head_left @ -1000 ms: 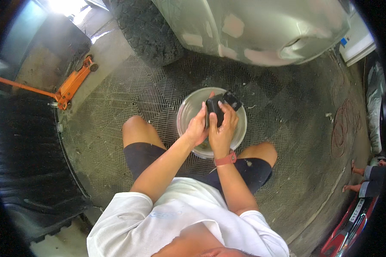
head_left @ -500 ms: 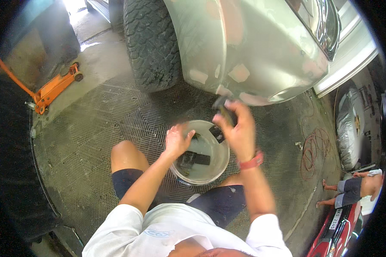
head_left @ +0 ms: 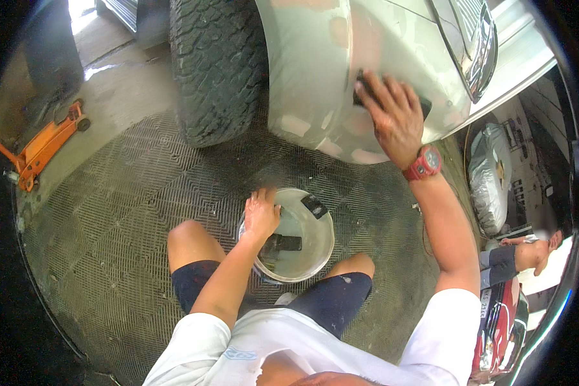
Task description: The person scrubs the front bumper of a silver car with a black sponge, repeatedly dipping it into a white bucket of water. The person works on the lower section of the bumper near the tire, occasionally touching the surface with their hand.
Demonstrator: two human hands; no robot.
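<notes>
My right hand (head_left: 395, 119), a red watch on its wrist, presses a piece of black sandpaper (head_left: 424, 107) flat against the car's front bumper corner (head_left: 309, 109). The sandpaper shows past both sides of the hand. The bodywork is dull silver-green with pinkish and pale patches. Lower down, my left hand (head_left: 262, 215) is at the left rim of a whitish bucket (head_left: 330, 251), its thumb on the inner side. Cloudy water stands in the bucket. One black piece (head_left: 314, 206) sticks to its far inner wall, and another dark piece (head_left: 289, 243) lies in the water.
A large tyre (head_left: 206, 77) stands left of the bumper. An orange floor jack (head_left: 45, 148) is at the far left on the concrete. Ridged matting (head_left: 135, 257) covers the floor around me. At the right are a silver-wrapped object (head_left: 489, 180), another person (head_left: 527, 254) and a red vehicle (head_left: 505, 321).
My right hand has gone from above the bucket up and right onto the bumper, with the sandpaper now pressed flat. My left hand remains at the bucket rim. The view has shifted slightly.
</notes>
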